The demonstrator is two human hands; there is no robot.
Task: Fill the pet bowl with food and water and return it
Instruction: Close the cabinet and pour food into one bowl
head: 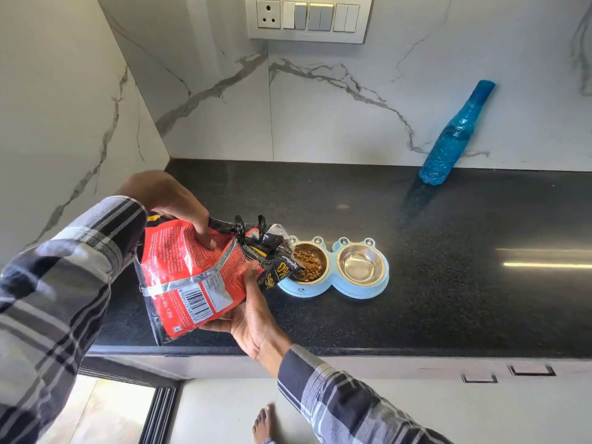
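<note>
A red and black foil pet-food bag (192, 277) is held tilted above the black speckled stone tabletop (448, 267), its open black mouth lowered over the left cup of a pale blue plastic double pet bowl (333, 285) that stands on the tabletop; the left hand (166, 200) grips the upper edge of the bag from above, fingers curled over the foil, while the right hand (253, 318) cradles the bag from beneath, thumb and fingers wrapped round its lower side near the barcode; both arms wear plaid sleeves in grey, white and dark blue. The left steel cup (312, 265) holds a heap of brown kibble (309, 262) (partly hidden by the bag's mouth); the right steel cup (362, 264) shows only its bare shiny metal, and whether it holds any water cannot be told. A translucent blue plastic bottle (455, 136) stands well apart to the right at the back of the tabletop, close to the white veined marble wall (352, 107); a white switch panel with a socket (309, 17) sits high on that wall; a bare foot (266, 424) shows on the pale floor below the tabletop's edge.
</note>
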